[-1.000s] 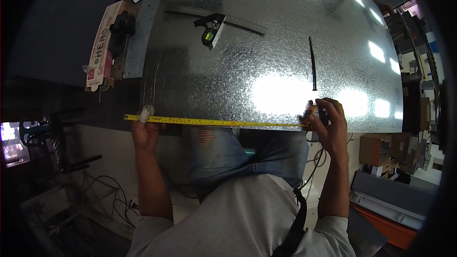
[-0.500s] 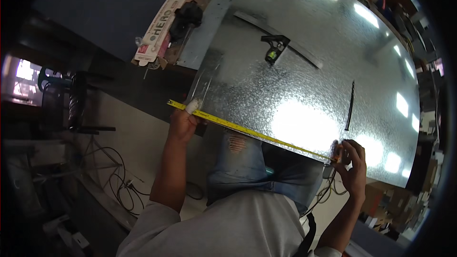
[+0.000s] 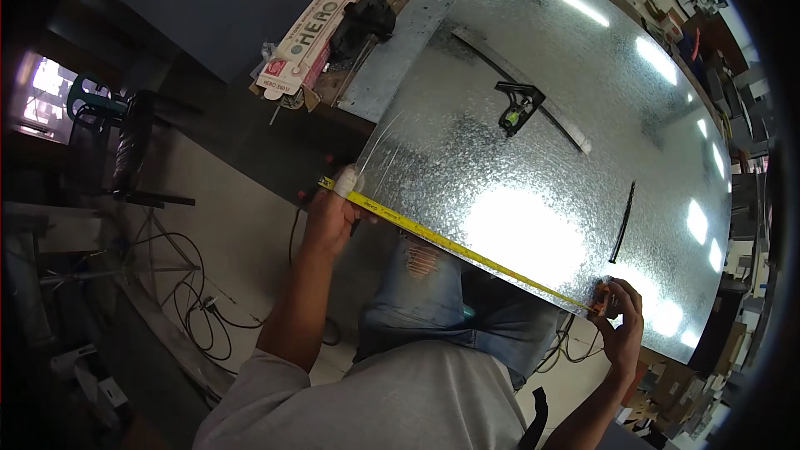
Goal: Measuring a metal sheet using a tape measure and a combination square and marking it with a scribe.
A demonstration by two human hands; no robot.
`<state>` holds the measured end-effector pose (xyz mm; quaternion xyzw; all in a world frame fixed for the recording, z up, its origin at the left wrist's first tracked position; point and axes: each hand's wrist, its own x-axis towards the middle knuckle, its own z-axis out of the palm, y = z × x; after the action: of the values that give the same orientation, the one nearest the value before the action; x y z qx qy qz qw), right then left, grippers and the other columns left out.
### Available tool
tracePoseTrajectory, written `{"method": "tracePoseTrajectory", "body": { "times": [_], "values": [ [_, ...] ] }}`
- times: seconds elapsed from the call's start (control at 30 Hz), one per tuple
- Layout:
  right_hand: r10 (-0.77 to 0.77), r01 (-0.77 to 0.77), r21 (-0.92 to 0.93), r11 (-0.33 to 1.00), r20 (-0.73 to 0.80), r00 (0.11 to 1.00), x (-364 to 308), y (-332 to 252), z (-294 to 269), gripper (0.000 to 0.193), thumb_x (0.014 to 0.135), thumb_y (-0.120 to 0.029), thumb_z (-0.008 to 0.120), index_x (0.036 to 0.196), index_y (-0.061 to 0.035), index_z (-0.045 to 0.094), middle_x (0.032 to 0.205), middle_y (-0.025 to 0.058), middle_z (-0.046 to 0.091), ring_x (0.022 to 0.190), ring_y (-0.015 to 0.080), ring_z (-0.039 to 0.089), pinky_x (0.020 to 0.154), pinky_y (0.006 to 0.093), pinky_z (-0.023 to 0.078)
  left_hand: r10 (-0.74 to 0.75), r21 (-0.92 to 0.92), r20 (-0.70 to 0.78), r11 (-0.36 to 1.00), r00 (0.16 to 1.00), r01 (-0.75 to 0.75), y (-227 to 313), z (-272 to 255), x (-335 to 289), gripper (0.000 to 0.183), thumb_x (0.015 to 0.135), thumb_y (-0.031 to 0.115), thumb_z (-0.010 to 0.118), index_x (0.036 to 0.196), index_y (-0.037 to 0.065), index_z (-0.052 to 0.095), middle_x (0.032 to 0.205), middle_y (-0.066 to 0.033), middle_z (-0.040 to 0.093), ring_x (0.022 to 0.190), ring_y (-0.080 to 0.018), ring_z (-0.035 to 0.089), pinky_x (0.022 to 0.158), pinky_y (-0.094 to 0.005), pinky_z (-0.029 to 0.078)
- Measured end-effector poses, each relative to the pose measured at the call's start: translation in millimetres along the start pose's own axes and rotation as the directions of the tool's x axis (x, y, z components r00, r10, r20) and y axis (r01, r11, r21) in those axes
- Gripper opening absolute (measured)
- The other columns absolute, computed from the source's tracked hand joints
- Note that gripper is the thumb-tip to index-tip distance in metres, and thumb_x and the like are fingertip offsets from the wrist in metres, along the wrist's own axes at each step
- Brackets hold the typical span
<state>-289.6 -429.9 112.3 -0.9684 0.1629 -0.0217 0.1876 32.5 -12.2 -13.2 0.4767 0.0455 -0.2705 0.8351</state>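
A yellow tape measure [image 3: 467,252] is stretched along the near edge of a shiny galvanized metal sheet [image 3: 433,133]. My left hand [image 3: 332,221] pinches the tape near its hooked end at the sheet's left corner; the thumb, wrapped in a white covering, presses on the tape from above. At the other end, my right hand [image 3: 621,325] grips the orange and black tape case at the near edge. A combination square [image 3: 521,108] with a black head and steel rule lies farther in on the sheet. Beyond my right hand lies a dark drill bit [image 3: 623,221].
Left of the sheet, a long cardboard box [image 3: 321,29] and a black tool [image 3: 362,25] rest on a wooden bench. A chair [image 3: 104,142] stands at far left, with black cables [image 3: 212,317] on the floor. Cardboard boxes [image 3: 675,379] are stacked at lower right.
The view has shifted, so the sheet and its tools appear lower and farther right. Both hands still hold the stretched tape along the near edge.
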Motion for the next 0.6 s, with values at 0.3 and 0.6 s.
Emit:
{"method": "tracePoseTrajectory", "body": {
  "times": [0.3,0.6],
  "values": [
    [0.156,-0.161,0.123,0.979,0.053,0.986,0.6,-1.5,-2.8,0.081,0.064,0.015,0.081,0.139,-0.0074,0.060,0.143,0.0106,0.058,0.128,0.0300,0.059,0.097,0.0388,0.057,-0.021,0.017,-0.012,1.000,1.000,0.021,-4.3,7.2,-3.5,0.034,0.104,0.025,0.061,0.132,0.004,0.062,0.105,-0.0058,0.072,0.083,-0.0157,0.070,0.059,-0.0314,0.056],
    [0.107,-0.107,0.017,0.994,0.041,0.993,2.4,-7.9,-4.2,0.084,0.063,0.008,0.086,0.141,-0.0119,0.059,0.143,0.0102,0.059,0.132,0.0325,0.056,0.110,0.0424,0.050,0.019,-0.060,0.003,0.998,1.000,-0.019,-9.0,7.7,-4.0,0.034,0.106,0.026,0.057,0.132,0.005,0.062,0.104,-0.0074,0.072,0.084,-0.0172,0.070,0.061,-0.0328,0.056]
  ]
}}
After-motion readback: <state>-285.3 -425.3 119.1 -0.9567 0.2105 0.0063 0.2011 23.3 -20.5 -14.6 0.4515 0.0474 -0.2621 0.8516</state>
